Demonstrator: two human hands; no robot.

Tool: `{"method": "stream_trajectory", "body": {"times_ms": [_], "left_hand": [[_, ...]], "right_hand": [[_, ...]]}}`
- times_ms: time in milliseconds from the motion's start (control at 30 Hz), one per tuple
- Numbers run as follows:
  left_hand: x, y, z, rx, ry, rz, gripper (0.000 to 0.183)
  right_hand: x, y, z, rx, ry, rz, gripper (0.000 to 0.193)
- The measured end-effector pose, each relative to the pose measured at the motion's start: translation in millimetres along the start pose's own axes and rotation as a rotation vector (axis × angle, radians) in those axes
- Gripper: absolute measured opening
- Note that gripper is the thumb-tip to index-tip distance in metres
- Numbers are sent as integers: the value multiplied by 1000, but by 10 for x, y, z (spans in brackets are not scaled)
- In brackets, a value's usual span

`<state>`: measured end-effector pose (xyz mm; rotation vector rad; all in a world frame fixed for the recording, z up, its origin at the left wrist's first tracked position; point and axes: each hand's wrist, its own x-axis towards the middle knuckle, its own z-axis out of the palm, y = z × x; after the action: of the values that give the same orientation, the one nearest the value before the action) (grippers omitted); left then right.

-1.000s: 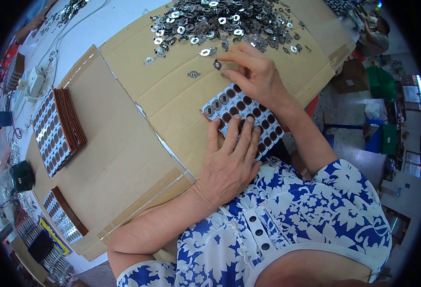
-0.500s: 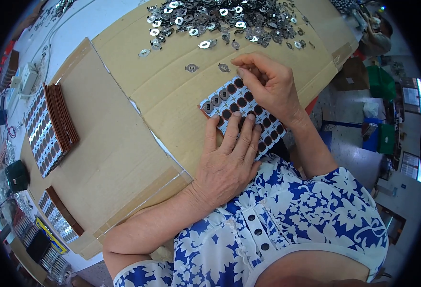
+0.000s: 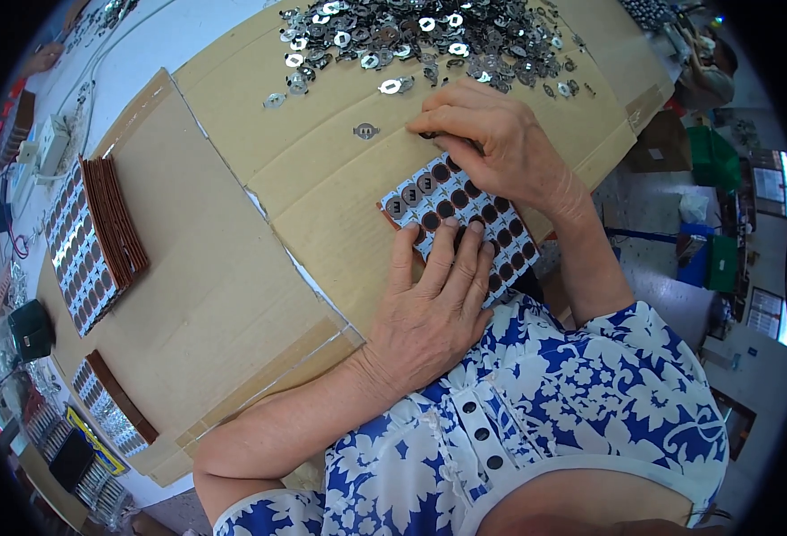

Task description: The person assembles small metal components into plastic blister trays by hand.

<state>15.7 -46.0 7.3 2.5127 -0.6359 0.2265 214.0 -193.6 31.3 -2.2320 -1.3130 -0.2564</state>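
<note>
A white-and-blue panel [image 3: 510, 265] with rows of dark round spots lies tilted on the cardboard in front of me. My left hand [image 3: 434, 290] rests on it, fingers stretched out and apart, holding nothing. Three round metal clips [image 3: 411, 195] sit in a row on the panel's far left edge. Over the panel's far edge, my right hand [image 3: 501, 143] is closed, thumb and fingers pinching a small metal clip [image 3: 427, 135] that shows only in part. One loose metal clip [image 3: 367, 131] lies on the cardboard left of that hand.
A large heap of metal clips [image 3: 411, 36] covers the far part of the cardboard [image 3: 259, 134]. To the left stand a tall stack of similar panels [image 3: 99, 241] and a smaller stack [image 3: 112, 402]. A white power strip [image 3: 52, 147] lies beyond. Another person [image 3: 711, 71] is at far right.
My right hand has moved slightly left and closed on the clip that lay beyond the panel. My left hand stays on the panel. The view has shifted slightly.
</note>
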Motion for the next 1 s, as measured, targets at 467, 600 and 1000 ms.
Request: {"method": "stream_trajectory", "body": {"times_ms": [467,600,1000], "left_hand": [[4,-12,-26,-28,-10,8,77],[13,-13,-28,-33,-9,7,78],[12,-21,-15,-31,-12,-4,75]], "right_hand": [[-236,195,-5,-25,63,377,16],[-202,228,-1,-12,142,230,18],[-378,-247,-31,822,-23,610,15]]}}
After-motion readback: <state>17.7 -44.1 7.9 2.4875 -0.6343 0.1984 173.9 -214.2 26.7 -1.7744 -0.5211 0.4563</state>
